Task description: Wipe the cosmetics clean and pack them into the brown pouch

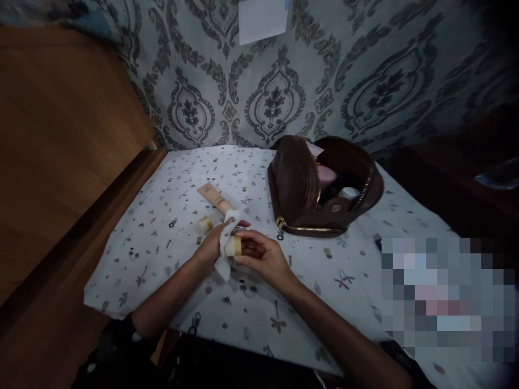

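Observation:
A white cloth (225, 267) is wrapped in my left hand (210, 246), whose fingers are closed on it. My right hand (265, 256) grips a small cream-coloured jar with a gold band (233, 246), and the jar rests against the cloth. Just beyond my left hand, a similar small jar (205, 224) with a gold band is on the patterned white tablecloth (162, 270). Behind the cloth lies a beige tube (215, 198), its near end partly hidden by the cloth.
An open brown bag (294, 178) with gold zips stands right of my hands, holding pink and white items. A pixelated patch (446, 297) covers the right side. A wooden panel (68, 108) borders the left; patterned curtain-like fabric (227, 81) hangs behind.

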### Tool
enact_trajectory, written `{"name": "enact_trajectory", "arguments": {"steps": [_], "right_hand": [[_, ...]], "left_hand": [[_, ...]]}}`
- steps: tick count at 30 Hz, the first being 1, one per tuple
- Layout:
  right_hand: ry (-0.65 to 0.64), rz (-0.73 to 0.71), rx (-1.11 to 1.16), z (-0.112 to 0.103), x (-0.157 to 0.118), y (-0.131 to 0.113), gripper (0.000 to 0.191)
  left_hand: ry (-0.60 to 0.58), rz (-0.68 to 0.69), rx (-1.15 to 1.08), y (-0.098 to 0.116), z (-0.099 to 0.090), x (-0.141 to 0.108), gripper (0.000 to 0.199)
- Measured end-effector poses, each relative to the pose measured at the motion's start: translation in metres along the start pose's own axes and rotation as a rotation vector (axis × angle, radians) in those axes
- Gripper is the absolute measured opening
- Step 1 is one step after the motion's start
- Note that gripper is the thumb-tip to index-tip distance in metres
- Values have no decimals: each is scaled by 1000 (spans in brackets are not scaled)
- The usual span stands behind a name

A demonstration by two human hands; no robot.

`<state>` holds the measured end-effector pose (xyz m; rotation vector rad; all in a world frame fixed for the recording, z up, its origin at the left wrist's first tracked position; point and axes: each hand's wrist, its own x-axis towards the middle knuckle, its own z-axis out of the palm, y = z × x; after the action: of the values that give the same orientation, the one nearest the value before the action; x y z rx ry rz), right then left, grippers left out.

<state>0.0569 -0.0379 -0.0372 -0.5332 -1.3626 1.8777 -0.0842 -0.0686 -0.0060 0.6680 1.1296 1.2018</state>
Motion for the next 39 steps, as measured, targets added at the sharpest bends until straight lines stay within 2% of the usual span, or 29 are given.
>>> {"name": "enact_trajectory", "arguments": {"steps": [3,8,12,16,20,24,28,32,36,39], "right_hand": [[64,26,101,0,3,3,43],[215,-20,58,0,6,2,39],[294,-143,-184,0,5,-3,37],[357,-260,-422,1,3,-6,39],[337,-273,-501,0,1,-8,30],[349,-331,-619,-4,1,-6,23],[299,-344,-916,-4,-3,-1,22],[210,-373,-1144,1,-10,-1,29],[67,-346,-1116,3,-15,-7,26],[-21,-343,-960,1,-14,-11,23]], "left_hand": [[67,81,-79,-13,6,0,63],[73,247,110,-32,7,-5,71],[122,367,325,-28,10,-12,70],[86,318,416,-21,13,-14,73],[67,341,472,-23,10,-12,71],[95,430,527,-25,5,-14,58],[75,524,704,-26,2,-17,49],[61,498,848,-23,4,-20,49],[150,401,764,-19,5,-21,38],[324,366,659,-23,-5,-17,36]]}}
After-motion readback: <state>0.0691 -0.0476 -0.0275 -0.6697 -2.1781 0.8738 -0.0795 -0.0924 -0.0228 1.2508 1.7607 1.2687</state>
